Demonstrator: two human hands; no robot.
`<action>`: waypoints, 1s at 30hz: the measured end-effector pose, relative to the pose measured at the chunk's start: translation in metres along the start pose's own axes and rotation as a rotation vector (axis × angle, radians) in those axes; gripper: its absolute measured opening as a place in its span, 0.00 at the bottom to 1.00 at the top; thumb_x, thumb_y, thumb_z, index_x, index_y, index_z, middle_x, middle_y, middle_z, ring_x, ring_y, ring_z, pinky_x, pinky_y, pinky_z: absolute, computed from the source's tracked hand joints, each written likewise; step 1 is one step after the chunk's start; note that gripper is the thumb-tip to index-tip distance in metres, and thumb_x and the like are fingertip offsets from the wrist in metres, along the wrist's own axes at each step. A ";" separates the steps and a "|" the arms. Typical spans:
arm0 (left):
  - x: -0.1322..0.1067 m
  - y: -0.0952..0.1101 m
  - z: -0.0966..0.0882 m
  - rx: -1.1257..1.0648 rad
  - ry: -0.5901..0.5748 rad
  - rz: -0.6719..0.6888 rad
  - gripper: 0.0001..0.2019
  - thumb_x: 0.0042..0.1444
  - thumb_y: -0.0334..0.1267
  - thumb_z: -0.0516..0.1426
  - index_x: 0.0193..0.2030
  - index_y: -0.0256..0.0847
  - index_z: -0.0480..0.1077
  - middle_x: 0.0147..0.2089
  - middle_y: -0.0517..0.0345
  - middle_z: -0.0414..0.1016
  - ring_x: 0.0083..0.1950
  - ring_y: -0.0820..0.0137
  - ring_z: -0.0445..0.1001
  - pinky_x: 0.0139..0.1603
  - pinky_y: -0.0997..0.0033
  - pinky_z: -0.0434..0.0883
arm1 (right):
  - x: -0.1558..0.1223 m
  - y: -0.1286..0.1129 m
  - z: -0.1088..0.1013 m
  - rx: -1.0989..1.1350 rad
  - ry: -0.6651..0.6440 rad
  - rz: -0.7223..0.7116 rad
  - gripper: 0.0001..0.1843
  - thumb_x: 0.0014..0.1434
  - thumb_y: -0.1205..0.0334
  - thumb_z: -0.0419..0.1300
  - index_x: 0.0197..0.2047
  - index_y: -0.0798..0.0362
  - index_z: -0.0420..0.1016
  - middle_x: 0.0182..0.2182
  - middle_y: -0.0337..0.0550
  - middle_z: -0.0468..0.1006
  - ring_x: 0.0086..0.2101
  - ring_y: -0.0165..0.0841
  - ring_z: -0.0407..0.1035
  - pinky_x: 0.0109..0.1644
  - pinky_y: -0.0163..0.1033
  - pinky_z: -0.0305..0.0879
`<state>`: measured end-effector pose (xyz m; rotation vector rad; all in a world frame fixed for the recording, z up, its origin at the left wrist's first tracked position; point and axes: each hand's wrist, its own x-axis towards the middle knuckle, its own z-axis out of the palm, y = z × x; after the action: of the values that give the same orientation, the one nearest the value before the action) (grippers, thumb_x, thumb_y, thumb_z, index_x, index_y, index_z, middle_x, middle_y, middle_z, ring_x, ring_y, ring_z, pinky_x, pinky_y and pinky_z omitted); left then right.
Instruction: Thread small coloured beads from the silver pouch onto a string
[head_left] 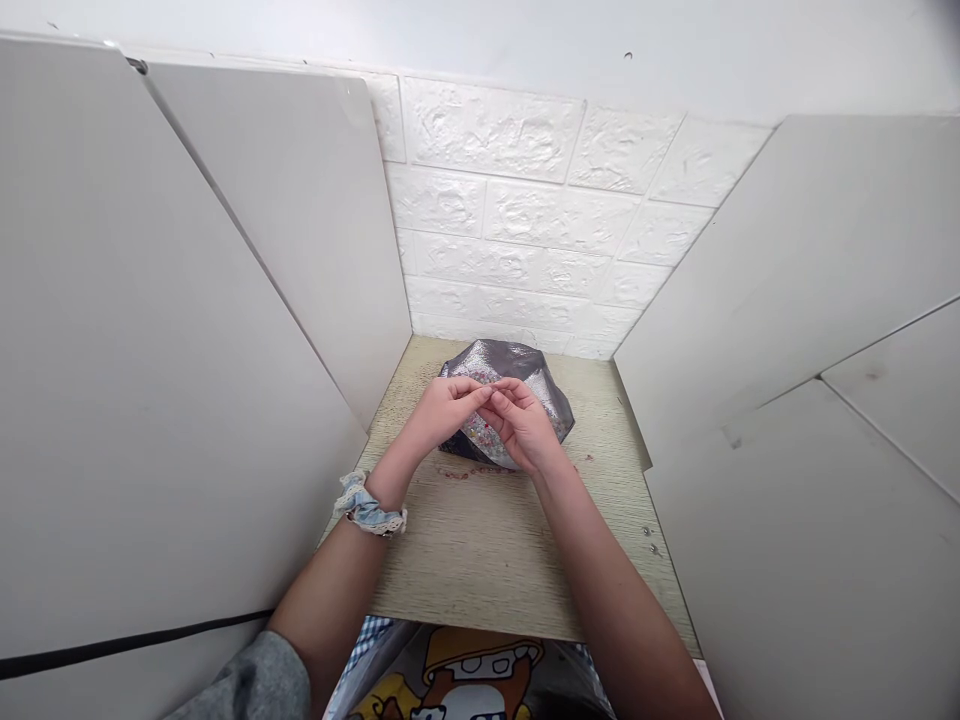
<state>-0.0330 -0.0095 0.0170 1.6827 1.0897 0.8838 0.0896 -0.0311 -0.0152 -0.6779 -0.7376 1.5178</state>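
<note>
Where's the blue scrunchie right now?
In the head view, the blue scrunchie is around the left wrist, left of the picture's middle, between the left hand and the grey sleeve.

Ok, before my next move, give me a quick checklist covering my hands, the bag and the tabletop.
1. Hands together: ok. The left hand and right hand meet at the fingertips, in view over the bag.
2. Piece secure between the fingertips: cannot tell. Anything there is too small to make out.
3. Bag open, with pieces showing: ok. Small colourful pieces show in it.
4. Tabletop free of loose bits: not ok. A row of reddish bits lies in front of the bag, and two small shiny bits sit near the right edge.
5. Blue scrunchie clear of the bag: ok. It sits around the left wrist.
</note>
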 end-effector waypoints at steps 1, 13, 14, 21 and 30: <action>0.000 0.000 0.000 -0.011 -0.001 -0.004 0.15 0.46 0.45 0.53 0.30 0.34 0.72 0.30 0.56 0.73 0.31 0.73 0.68 0.31 0.77 0.63 | 0.000 0.000 0.000 0.001 0.001 0.001 0.09 0.42 0.65 0.63 0.28 0.50 0.67 0.26 0.32 0.72 0.32 0.25 0.68 0.46 0.36 0.64; -0.001 0.003 -0.001 -0.079 -0.017 -0.019 0.16 0.45 0.47 0.53 0.31 0.33 0.72 0.30 0.55 0.73 0.33 0.71 0.68 0.33 0.76 0.64 | -0.001 -0.001 0.001 0.064 -0.011 0.001 0.09 0.42 0.65 0.63 0.27 0.50 0.66 0.27 0.31 0.72 0.32 0.24 0.68 0.43 0.33 0.65; -0.001 0.003 0.000 -0.077 -0.016 -0.020 0.16 0.45 0.47 0.54 0.31 0.34 0.72 0.30 0.55 0.73 0.33 0.71 0.68 0.32 0.76 0.64 | -0.001 -0.001 0.001 0.059 -0.007 -0.001 0.09 0.42 0.65 0.63 0.27 0.50 0.66 0.27 0.31 0.72 0.32 0.24 0.68 0.43 0.34 0.65; -0.001 0.003 0.000 -0.089 -0.002 -0.010 0.16 0.45 0.47 0.53 0.30 0.34 0.72 0.29 0.57 0.73 0.32 0.73 0.68 0.32 0.77 0.63 | -0.002 -0.001 0.003 0.073 0.005 0.000 0.09 0.42 0.64 0.63 0.27 0.50 0.65 0.27 0.32 0.72 0.32 0.24 0.68 0.42 0.33 0.65; -0.001 0.003 0.000 -0.076 -0.002 -0.020 0.16 0.45 0.47 0.54 0.30 0.34 0.72 0.28 0.57 0.73 0.31 0.73 0.68 0.31 0.77 0.63 | -0.001 0.000 0.002 0.034 -0.002 -0.007 0.09 0.42 0.64 0.63 0.27 0.50 0.65 0.27 0.31 0.71 0.32 0.24 0.68 0.43 0.34 0.65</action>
<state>-0.0324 -0.0106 0.0196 1.6073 1.0572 0.8991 0.0884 -0.0322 -0.0141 -0.6477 -0.7136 1.5216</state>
